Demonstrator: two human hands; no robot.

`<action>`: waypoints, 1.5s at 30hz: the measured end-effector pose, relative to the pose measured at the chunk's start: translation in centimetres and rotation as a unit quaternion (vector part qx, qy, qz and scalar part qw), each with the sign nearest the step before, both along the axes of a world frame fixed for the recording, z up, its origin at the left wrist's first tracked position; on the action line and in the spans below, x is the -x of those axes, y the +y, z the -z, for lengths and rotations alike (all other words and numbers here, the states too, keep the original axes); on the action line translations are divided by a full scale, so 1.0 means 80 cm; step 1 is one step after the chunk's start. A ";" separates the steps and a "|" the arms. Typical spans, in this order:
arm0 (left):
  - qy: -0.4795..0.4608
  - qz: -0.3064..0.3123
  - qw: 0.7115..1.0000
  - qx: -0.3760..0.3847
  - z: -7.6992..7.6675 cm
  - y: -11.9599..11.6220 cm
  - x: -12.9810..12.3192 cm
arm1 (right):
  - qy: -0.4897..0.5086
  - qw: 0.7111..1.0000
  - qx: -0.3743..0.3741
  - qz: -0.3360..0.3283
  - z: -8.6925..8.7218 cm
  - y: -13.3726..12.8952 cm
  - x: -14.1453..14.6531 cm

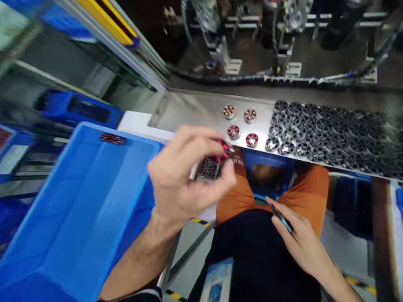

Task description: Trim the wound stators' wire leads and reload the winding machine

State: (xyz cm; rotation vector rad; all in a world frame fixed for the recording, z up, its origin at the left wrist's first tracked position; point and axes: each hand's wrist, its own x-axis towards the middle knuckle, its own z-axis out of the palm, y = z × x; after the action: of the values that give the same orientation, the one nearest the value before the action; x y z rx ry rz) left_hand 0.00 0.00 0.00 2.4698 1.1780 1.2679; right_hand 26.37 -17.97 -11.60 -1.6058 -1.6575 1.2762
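Right of the blue bin (pixel 85 209), our left hand (pixel 185 172) pinches a round part (pixel 224 150). It looks hard; its edge seems best to hold. Our right hand (pixel 297 237) grips a thin tool (pixel 285 221).

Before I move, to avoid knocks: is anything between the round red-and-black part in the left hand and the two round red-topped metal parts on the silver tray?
Nothing visible stands between the held part and the red-topped parts; depth is unclear.

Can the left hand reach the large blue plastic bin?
Probably yes: the left hand is beside the open bin, nothing visibly between, though its fingers hold a round, dark part with red segments.
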 end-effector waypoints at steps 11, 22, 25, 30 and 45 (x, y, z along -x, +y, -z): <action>-0.047 0.062 0.992 0.101 0.093 -0.076 -0.039 | 0.088 0.994 -0.031 0.050 -0.034 0.029 0.016; -0.038 0.057 0.993 0.101 0.095 -0.081 -0.036 | 0.097 0.990 -0.086 0.048 -0.036 0.039 0.027; -0.027 0.054 0.991 0.118 0.092 -0.082 -0.033 | 0.089 0.991 -0.090 0.047 -0.038 0.040 0.029; -0.036 0.051 0.989 0.135 0.095 -0.084 -0.033 | 0.081 0.991 -0.093 0.054 -0.037 0.042 0.033; -0.009 0.124 0.969 0.215 0.101 -0.100 -0.030 | 0.304 0.932 0.184 0.065 -0.023 0.063 0.011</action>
State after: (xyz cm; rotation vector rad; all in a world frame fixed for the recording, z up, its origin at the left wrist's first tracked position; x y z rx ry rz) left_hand 2.36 -7.97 -8.07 2.1926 0.9755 0.8597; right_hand 25.51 -12.94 -9.77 -1.2821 -0.9549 1.8540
